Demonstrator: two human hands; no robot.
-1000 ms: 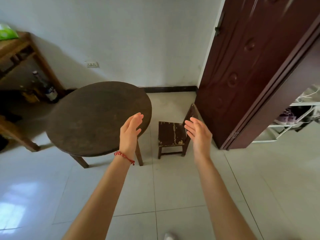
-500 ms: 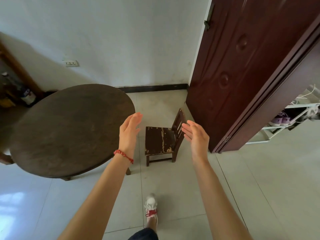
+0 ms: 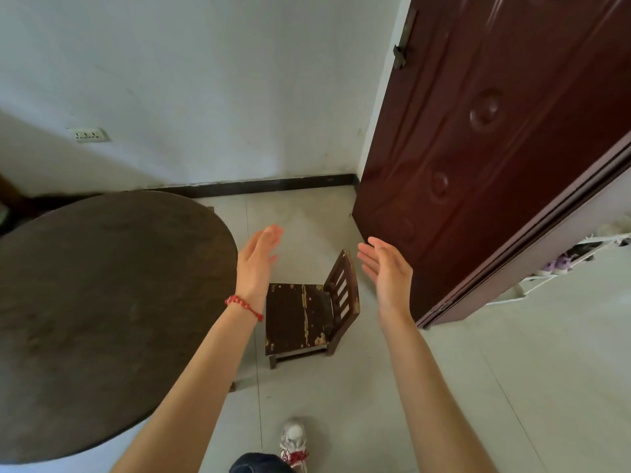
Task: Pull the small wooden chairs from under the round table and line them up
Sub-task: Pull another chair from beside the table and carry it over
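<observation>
Chair: dark, worn, paint chipped off the seat; slatted back toward the door; stands on the floor just beside the table, not under it.
Hands: left hand and right hand both released, flat, above the chair, holding nothing.
Risk: gripping only the thin back could tip the chair or knock it against the door.

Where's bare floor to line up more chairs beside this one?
Open tile runs right of the small wooden chair, below the door, and behind it up to the baseboard. It is tight on its left, where the round table nearly meets the seat.
</observation>
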